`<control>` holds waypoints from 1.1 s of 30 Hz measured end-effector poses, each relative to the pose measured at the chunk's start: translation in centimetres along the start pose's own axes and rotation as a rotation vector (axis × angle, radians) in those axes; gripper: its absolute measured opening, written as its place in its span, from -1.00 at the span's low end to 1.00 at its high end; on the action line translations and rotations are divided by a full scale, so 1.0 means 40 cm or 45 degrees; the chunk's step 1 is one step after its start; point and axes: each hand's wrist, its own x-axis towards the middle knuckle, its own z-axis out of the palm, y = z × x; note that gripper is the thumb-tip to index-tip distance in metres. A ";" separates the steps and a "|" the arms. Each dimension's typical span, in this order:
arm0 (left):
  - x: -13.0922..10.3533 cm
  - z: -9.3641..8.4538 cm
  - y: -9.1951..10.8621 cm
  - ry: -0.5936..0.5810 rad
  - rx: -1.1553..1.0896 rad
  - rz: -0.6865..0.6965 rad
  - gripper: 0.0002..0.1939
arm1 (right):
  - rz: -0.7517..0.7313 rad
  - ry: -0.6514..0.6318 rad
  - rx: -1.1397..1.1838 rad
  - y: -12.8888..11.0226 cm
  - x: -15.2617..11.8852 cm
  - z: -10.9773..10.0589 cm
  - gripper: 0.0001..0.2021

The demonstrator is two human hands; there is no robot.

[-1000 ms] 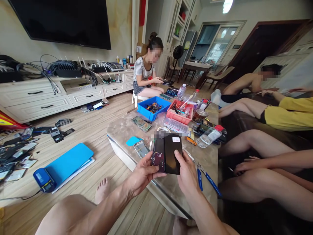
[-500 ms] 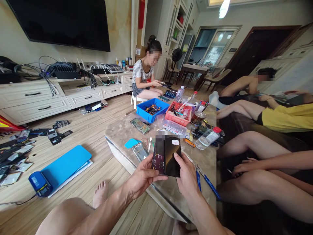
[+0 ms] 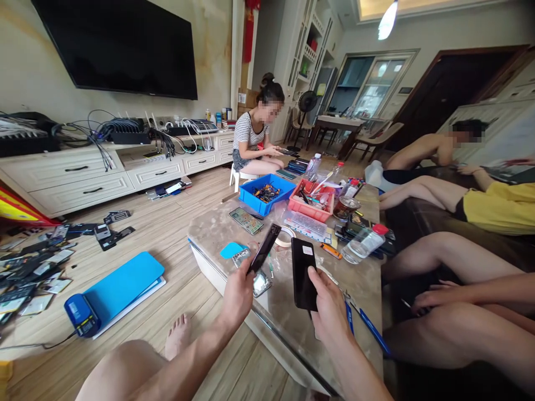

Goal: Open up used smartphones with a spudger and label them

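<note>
My left hand is closed round a narrow dark phone part, tilted up over the table's near left part. In my right hand is a black phone panel with a white sticker near its top, the thumb lying on its face. The two pieces are apart. Beneath my left hand lies an opened phone body on the table. A roll of tape shows between the two held pieces. Blue-handled pliers rest right of my right hand.
On the stone table are a blue bin, a red bin, a lit phone and a bottle. A blue folder and phone parts cover floor at left. People sit behind and at right.
My hands have moved apart, separating the dark part from the black panel. The left piece has turned edge-on and upward. The whole view has shifted slightly.
</note>
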 end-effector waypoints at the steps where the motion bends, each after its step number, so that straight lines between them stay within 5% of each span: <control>1: 0.007 -0.009 -0.005 0.046 0.202 0.129 -0.50 | 0.001 0.006 0.001 0.001 0.001 -0.001 -0.55; 6: 0.027 -0.049 -0.018 0.102 0.735 0.571 -0.41 | -0.005 0.048 0.000 0.002 0.007 -0.007 -0.58; 16: 0.034 -0.085 -0.002 0.161 0.978 0.845 -0.44 | 0.015 0.101 0.004 0.002 0.016 -0.013 -0.61; 26: 0.034 -0.087 0.008 0.231 0.915 0.916 -0.38 | 0.036 0.097 -0.021 0.000 0.015 -0.013 -0.59; 33: 0.043 -0.093 0.003 0.333 0.655 0.670 -0.45 | -0.078 0.141 -0.037 -0.001 0.028 -0.029 -0.65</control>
